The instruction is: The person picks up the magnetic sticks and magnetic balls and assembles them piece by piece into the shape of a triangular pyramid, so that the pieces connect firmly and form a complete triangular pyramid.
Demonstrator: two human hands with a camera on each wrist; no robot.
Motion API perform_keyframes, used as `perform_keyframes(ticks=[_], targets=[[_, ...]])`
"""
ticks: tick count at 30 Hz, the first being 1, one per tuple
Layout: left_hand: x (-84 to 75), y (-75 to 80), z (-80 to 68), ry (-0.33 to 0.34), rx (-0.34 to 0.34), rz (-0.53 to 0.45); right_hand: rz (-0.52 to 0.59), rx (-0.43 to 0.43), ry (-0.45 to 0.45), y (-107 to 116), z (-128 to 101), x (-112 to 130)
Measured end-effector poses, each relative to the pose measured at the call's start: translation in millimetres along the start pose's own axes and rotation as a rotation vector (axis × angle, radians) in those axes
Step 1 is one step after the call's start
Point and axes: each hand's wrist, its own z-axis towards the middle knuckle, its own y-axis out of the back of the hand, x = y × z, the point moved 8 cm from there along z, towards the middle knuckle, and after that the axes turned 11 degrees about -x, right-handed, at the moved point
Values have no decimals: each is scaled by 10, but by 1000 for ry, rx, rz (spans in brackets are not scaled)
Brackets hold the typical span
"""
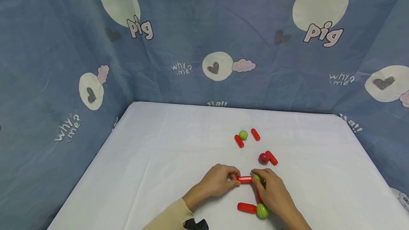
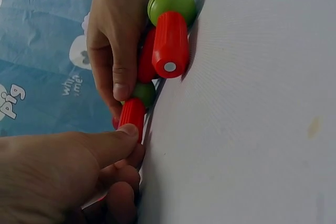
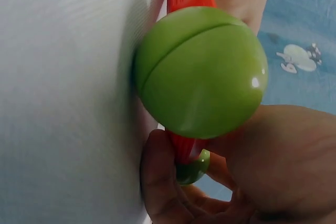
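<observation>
My left hand (image 1: 218,181) pinches a short red rod (image 1: 245,179) between thumb and fingers. The rod's far end meets a green ball (image 1: 257,178), which my right hand (image 1: 275,191) grips between thumb and fingers. From that ball another red rod (image 1: 259,197), partly hidden by the right hand, leads to a nearer green ball (image 1: 262,211). A third red rod (image 1: 246,207) sticks out leftward from the nearer ball, and in the left wrist view its free end shows a pale round disc (image 2: 170,66). In the right wrist view the nearer ball (image 3: 202,72) fills the middle.
Beyond the hands lie a dark red ball (image 1: 263,158) beside a red rod (image 1: 272,158). Farther back are a green ball (image 1: 243,135) and two more red rods (image 1: 239,141). A white cloth (image 1: 179,134) covers the table, with a blue printed curtain (image 1: 179,38) behind it.
</observation>
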Motion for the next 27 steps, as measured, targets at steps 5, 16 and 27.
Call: perform_keyframes(ticks=[5,16,27], targets=[[-22,-3,12,-1,4,7,6,-6,5,16,6,-8],[72,80,125,56,27,-60,2,-4,-1,14,12,-20],[309,390,527,201,-118,-282,5,4,-9,20,15,-25]])
